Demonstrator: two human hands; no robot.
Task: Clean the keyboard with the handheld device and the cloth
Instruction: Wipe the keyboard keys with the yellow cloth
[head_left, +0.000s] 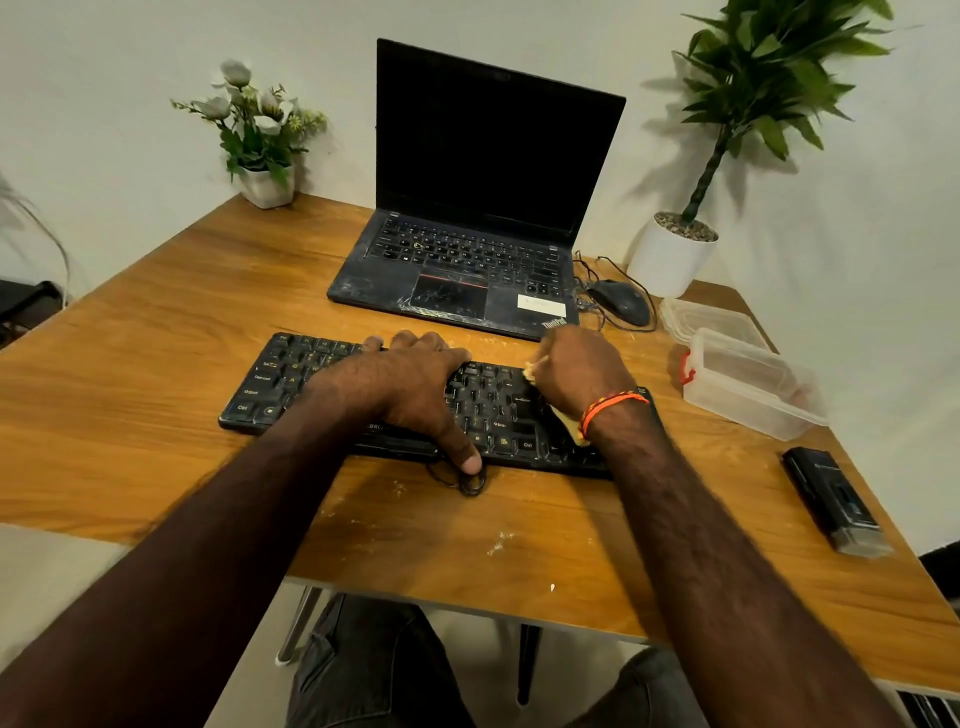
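A person wiped a black keyboard (291, 376) with a cloth (531, 370) on a wood-grain tabletop (156, 364).

At far left stood white artificial flowers (254, 111) in a small faceted white pot. The left hand (410, 387) lay flat across the keyboard's middle, fingers (374, 343) spread over the far edge and thumb hooked on the near edge, pinning it down. Behind, a scuffed, dust-streaked open laptop (478, 208) showed a dark screen. The right hand (584, 371), an orange thread band at its wrist, was closed round a pale yellowish cloth pressed to the keys at the keyboard's right end. Farther right sat a corded mouse (621, 302), a leafy plant in a round white pot (670, 257), a clear plastic box (748, 387) with its lid beside it, and the dark, oblong handheld device (834, 501) lying untouched near the tabletop's right edge.
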